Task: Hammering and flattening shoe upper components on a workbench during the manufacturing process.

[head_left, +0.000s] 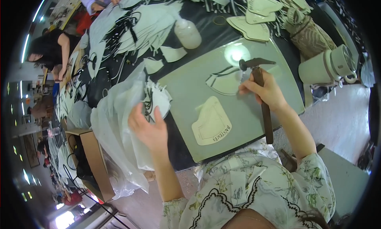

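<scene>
- Far to my left, a person in a dark top (65, 46) leans toward the long work surface.
- Nearer to me, an open cardboard box (97, 161) with dark contents sits beside a crumpled translucent plastic bag (119, 114).
- My left hand (149, 129) is over the bag's right side, its fingers spread and released, grasping nothing that I can see.
- Just beyond those fingertips is a small bunch of white cut pieces (162, 102); I cannot tell whether I am touching it.
- Farther off, a broad pile of white pieces and strips (147, 26) covers the dark counter (179, 147), with a white bottle (187, 35) at its right.
- In front of me, a grey-green slab (178, 114) bears a cream template (212, 124) with lettering near its lower edge.
- Above and right of the template, a curved white piece (226, 82) lies flat on the slab.
- My right hand (270, 92) is over the slab's right part, fingers grasping a hammer (267, 126), head away from me; my fingertips are close to the curved piece's right end, contact unclear.
- Past the slab, at far right, are a patterned cloth bundle (311, 30) and a pale lidded flask (321, 68).
</scene>
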`<state>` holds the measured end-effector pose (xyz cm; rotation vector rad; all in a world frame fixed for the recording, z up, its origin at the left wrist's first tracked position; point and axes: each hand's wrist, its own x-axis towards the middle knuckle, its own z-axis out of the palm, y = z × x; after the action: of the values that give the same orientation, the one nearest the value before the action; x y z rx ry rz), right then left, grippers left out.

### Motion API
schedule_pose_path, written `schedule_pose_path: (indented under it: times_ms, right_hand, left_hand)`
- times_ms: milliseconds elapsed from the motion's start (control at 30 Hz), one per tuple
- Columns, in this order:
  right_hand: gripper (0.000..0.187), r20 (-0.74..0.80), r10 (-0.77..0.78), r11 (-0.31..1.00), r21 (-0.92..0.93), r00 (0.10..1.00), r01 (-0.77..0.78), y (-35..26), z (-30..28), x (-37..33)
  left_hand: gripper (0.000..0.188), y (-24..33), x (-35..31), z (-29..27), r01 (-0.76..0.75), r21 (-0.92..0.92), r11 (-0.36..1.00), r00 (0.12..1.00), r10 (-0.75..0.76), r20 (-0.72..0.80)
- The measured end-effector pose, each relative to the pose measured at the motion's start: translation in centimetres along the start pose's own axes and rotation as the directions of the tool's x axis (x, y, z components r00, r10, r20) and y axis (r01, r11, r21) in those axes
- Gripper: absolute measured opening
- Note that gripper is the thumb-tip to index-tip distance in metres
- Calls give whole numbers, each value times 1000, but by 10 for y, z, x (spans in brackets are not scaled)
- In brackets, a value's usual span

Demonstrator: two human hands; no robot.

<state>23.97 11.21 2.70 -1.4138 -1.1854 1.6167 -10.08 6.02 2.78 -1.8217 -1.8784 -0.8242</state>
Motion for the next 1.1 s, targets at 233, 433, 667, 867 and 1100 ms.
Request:
schedule_pose_path:
  times_ms: [233,433,667,867,1100]
  right_hand:
    - [19,-89,-23,993,111,996,33,5,-7,-6]
    - [19,-75,-42,995,90,996,48,6,-6,-4]
    - [20,-54,-45,998,39,998,47,4,-5,-4]
    - [20,-39,-33,999,19,999,34,5,-3,-3]
    - [20,38,-24,999,25,999,23,5,3,-4]
  left_hand:
    - [36,113,36,56,182,-588,788,863,159,480]
    - [37,122,43,68,273,-493,826,616,243,749]
    - [39,130,53,58,199,-492,848,659,256,707]
    - [31,117,38,43,443,-648,619,673,248,697]
    - [22,75,12,36,785,-600,152,615,-73,785]
